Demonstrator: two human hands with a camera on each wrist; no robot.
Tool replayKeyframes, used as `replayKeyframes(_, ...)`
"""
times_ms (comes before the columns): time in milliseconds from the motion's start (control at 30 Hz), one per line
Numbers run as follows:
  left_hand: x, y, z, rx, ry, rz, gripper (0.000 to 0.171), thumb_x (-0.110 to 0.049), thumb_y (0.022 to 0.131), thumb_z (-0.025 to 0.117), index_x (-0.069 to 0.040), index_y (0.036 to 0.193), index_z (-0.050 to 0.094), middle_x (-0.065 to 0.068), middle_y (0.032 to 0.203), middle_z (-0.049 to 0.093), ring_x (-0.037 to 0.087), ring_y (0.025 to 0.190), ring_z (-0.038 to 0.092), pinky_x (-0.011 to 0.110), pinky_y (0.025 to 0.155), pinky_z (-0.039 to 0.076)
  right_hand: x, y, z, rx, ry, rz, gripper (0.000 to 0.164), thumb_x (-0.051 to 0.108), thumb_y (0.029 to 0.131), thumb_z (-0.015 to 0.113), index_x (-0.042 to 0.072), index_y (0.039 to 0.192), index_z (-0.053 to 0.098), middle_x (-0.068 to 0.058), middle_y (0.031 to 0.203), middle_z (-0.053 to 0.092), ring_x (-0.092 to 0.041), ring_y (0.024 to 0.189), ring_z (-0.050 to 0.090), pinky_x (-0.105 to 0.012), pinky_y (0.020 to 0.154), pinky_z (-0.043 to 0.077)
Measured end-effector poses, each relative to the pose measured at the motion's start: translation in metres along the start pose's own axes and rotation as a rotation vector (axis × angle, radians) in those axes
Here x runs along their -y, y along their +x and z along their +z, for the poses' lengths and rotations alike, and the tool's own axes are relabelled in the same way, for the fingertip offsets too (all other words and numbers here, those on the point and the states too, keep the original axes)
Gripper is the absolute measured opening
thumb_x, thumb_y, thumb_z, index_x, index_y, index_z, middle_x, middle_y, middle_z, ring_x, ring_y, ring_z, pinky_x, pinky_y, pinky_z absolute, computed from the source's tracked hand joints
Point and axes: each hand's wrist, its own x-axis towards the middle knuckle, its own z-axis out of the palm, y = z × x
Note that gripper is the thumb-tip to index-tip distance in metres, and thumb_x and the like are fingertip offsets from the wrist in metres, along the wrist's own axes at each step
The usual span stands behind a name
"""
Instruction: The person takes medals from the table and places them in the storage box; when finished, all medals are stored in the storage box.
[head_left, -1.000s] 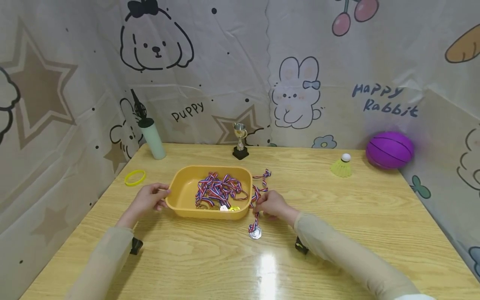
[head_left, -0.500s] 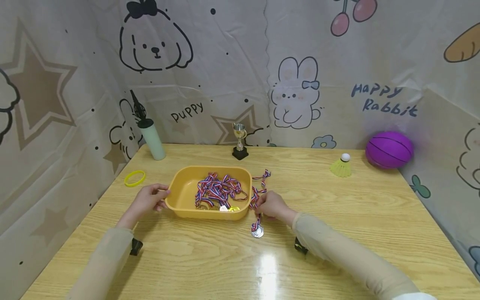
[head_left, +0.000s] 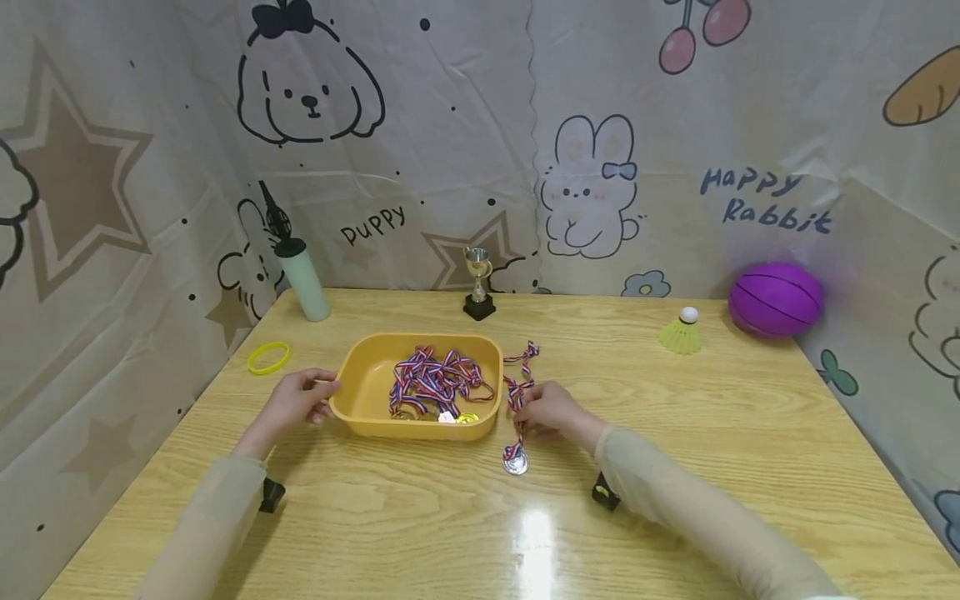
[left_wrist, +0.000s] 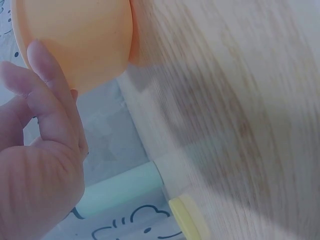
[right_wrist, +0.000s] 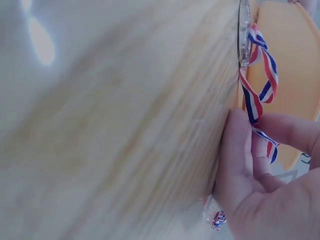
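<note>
A yellow plastic tub (head_left: 367,427) holds a tangle of striped medal ribbons (head_left: 431,379) and a gold medal (head_left: 467,418). At its left end, my left hand (head_left: 300,394) holds the rim between thumb and fingers; in the left wrist view the fingers (left_wrist: 55,95) lie against the tub's wall. Beside its right end, my right hand (head_left: 553,410) pinches the red, white and blue ribbon of a silver medal (head_left: 515,462). This ribbon (right_wrist: 253,102) shows between thumb and fingers in the right wrist view. The medal lies at the tabletop, and more ribbon trails away behind the hand.
A small trophy cup (head_left: 478,283) stands behind the tub. To the left are a pale green hand pump (head_left: 306,281) and a yellow wristband (head_left: 267,358). A shuttlecock (head_left: 681,332) and a purple ball (head_left: 776,300) sit at the back right.
My right hand, pinching the ribbon, has shifted slightly right, and the silver medal has moved a little right and back with it. My left hand stays at the tub.
</note>
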Motion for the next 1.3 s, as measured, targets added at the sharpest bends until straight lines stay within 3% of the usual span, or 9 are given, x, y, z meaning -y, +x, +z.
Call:
replayKeyframes(167, 0.0, 0.0, 0.0, 0.0, 0.001, 0.006, 0.045, -0.022, 0.101, 0.05, 0.011, 0.132, 0.046, 0.009, 0.084, 0.063, 0.008, 0.063, 0.062, 0.021, 0.054, 0.052, -0.001, 0.0, -0.005, 0.035, 0.098, 0.042, 0.013, 0.003, 0.083, 0.067, 0.008, 0.083, 0.055, -0.002, 0.074, 0.068, -0.01, 0.064, 0.062, -0.028, 0.055, 0.056)
replayKeyframes(433, 0.002, 0.001, -0.002, 0.003, 0.002, 0.01, 0.046, -0.022, 0.101, 0.05, 0.011, 0.132, 0.046, 0.007, 0.083, 0.064, 0.011, 0.066, 0.064, 0.021, 0.055, 0.053, -0.006, 0.002, -0.009, 0.079, 0.314, 0.055, 0.01, -0.001, 0.088, 0.056, 0.003, 0.094, 0.05, -0.001, 0.066, 0.064, -0.009, 0.059, 0.063, -0.023, 0.052, 0.054)
replayKeyframes(1000, 0.002, 0.002, -0.001, 0.003, -0.003, -0.011, 0.045, -0.022, 0.101, 0.049, 0.011, 0.131, 0.045, 0.007, 0.083, 0.063, 0.009, 0.065, 0.062, 0.02, 0.054, 0.052, -0.008, 0.004, -0.013, 0.09, 0.419, -0.008, 0.009, -0.003, 0.091, 0.055, -0.004, 0.099, 0.051, -0.006, 0.074, 0.062, -0.01, 0.061, 0.064, -0.023, 0.053, 0.056)
replayKeyframes(1300, 0.004, 0.003, -0.001, 0.006, -0.016, 0.002, 0.043, -0.02, 0.101, 0.049, 0.012, 0.13, 0.046, 0.003, 0.078, 0.063, 0.008, 0.063, 0.063, 0.019, 0.053, 0.052, 0.001, 0.002, -0.025, 0.11, 0.433, -0.025, 0.007, 0.001, 0.093, 0.054, -0.001, 0.099, 0.052, -0.005, 0.08, 0.063, -0.01, 0.065, 0.062, -0.023, 0.057, 0.054)
